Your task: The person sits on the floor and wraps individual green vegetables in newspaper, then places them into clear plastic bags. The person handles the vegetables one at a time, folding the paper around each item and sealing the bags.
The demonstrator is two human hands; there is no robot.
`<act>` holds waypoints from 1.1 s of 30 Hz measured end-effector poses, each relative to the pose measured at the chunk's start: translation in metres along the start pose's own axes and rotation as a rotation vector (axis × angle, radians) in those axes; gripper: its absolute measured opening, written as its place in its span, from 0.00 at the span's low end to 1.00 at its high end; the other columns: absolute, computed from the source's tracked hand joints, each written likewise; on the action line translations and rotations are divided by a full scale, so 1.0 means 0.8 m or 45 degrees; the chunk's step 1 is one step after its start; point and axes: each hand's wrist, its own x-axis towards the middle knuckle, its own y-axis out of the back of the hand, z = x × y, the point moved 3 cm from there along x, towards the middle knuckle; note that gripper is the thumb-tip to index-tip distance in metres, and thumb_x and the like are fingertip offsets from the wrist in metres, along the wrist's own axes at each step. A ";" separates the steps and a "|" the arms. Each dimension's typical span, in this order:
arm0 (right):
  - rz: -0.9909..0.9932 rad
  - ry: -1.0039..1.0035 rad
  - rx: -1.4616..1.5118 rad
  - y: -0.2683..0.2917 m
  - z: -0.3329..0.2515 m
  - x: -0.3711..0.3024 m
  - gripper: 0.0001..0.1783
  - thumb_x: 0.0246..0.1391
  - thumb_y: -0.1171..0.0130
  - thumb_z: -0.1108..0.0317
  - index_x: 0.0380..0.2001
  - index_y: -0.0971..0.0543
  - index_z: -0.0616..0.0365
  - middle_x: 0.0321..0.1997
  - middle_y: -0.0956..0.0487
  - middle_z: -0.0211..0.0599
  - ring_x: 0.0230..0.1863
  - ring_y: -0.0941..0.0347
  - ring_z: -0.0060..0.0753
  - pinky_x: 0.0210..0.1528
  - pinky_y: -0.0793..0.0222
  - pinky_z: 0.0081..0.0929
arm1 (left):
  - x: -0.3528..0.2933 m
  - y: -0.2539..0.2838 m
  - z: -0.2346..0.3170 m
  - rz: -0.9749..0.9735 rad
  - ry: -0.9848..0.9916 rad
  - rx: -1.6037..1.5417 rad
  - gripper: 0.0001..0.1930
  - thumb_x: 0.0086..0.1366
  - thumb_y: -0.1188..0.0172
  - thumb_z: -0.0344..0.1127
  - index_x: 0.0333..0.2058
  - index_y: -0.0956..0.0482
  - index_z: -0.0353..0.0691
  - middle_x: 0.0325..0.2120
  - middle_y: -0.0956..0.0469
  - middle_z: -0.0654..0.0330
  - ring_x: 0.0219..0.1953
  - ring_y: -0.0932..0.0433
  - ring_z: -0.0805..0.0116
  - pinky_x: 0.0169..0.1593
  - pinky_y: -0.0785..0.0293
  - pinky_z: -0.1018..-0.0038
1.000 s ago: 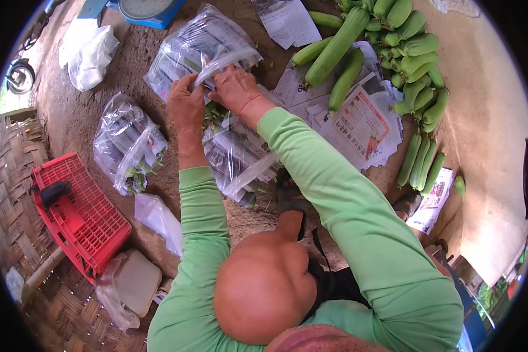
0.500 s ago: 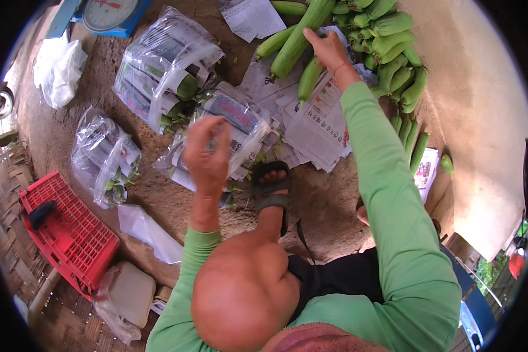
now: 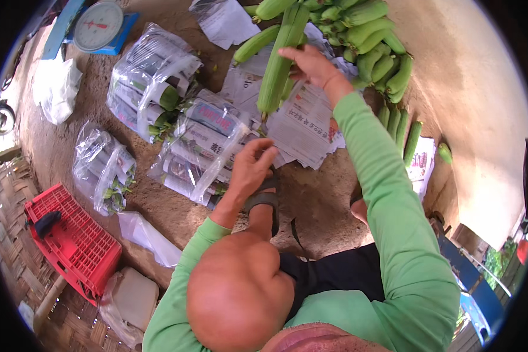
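My right hand (image 3: 317,67) grips the side of a long green luffa gourd (image 3: 281,64), its thumb on the top and its other fingers partly hidden. The gourd slants over loose newspaper sheets (image 3: 311,120); part of another gourd shows beneath it. A thinner luffa (image 3: 256,44) lies just to the left. My left hand (image 3: 253,169) hovers beside a clear plastic bag of newspaper-wrapped vegetables (image 3: 199,146), fingers loosely bent and nothing visible in them.
Piled luffas (image 3: 369,29) lie at the far right. More filled bags (image 3: 149,76) (image 3: 102,167) are at left, near a dial scale (image 3: 98,26), a white plastic bag (image 3: 58,88), a red crate (image 3: 76,234) and a flat plastic sheet (image 3: 149,237). My sandalled foot (image 3: 264,202) is below my left hand.
My right hand has drawn the long luffa toward me. My left hand has moved right, away from above the bag. The whole view has shifted slightly.
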 end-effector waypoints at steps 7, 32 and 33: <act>0.001 -0.191 0.062 -0.019 0.090 -0.209 0.30 0.58 0.29 0.53 0.57 0.22 0.61 0.49 0.16 0.41 0.47 0.18 0.35 0.45 0.18 0.38 | -0.016 -0.006 -0.041 -0.152 -0.082 -0.045 0.39 0.70 0.30 0.47 0.68 0.38 0.30 0.55 0.24 0.50 0.53 0.22 0.64 0.54 0.18 0.66; 0.337 -0.416 -1.960 0.614 0.266 -0.441 0.12 0.55 0.36 0.69 0.36 0.13 0.68 0.38 0.13 0.59 0.43 0.14 0.58 0.45 0.19 0.50 | -0.055 -0.079 -0.088 -0.456 0.060 0.158 0.24 0.60 0.28 0.34 0.52 0.28 0.40 0.37 0.23 0.60 0.34 0.19 0.64 0.38 0.18 0.66; 0.431 -0.332 -2.003 0.503 0.149 -0.350 0.11 0.55 0.37 0.73 0.38 0.13 0.70 0.42 0.13 0.60 0.44 0.14 0.58 0.45 0.19 0.48 | -0.070 -0.024 -0.059 -0.167 0.012 0.201 0.24 0.60 0.29 0.34 0.53 0.28 0.40 0.38 0.23 0.59 0.35 0.19 0.64 0.39 0.17 0.65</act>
